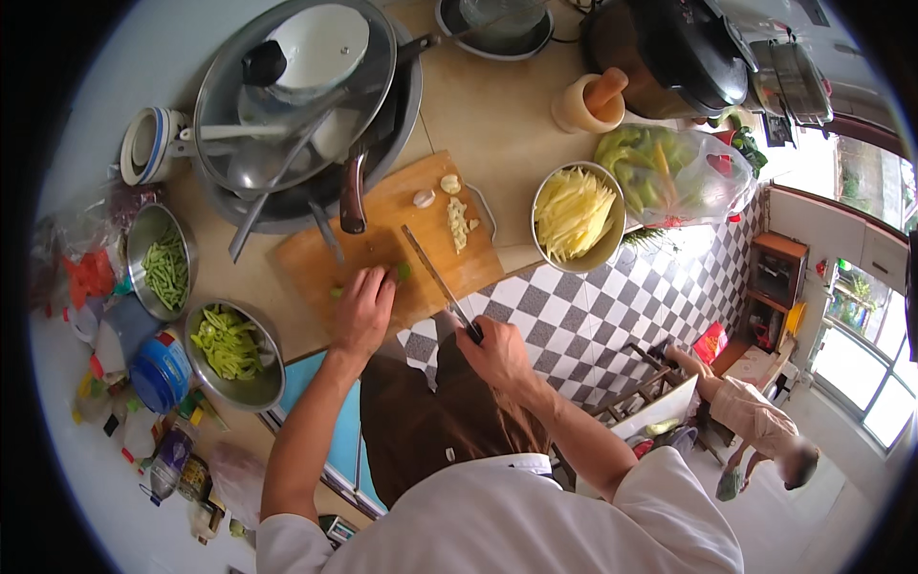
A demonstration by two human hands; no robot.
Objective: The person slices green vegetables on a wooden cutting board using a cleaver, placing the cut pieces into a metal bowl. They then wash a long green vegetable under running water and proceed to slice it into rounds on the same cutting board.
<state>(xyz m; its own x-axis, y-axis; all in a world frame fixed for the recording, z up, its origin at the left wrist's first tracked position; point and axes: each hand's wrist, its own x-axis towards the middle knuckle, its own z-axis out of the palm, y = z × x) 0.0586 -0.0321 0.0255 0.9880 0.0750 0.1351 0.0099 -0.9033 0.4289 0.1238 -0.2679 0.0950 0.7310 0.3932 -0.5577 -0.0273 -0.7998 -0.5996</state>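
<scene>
My left hand (363,310) presses a green vegetable (402,271) down on the wooden cutting board (473,269); the fingers hide most of the piece. In my right hand (495,351) is the handle of a kitchen knife (430,267), seen nearly edge-on over the board, its blade to the right of the vegetable and apart from it. Chopped garlic (457,224) lies near the board's right edge, with a whole garlic clove (450,184) and another clove (424,198) behind it.
Left stand metal bowls of cut green beans (165,269) and sliced green vegetable (228,344). A bowl of pale yellow strips (575,215) sits at the counter's right edge. Stacked pans with a glass lid (215,93) overhang the board's back. Another person (760,423) stands far right.
</scene>
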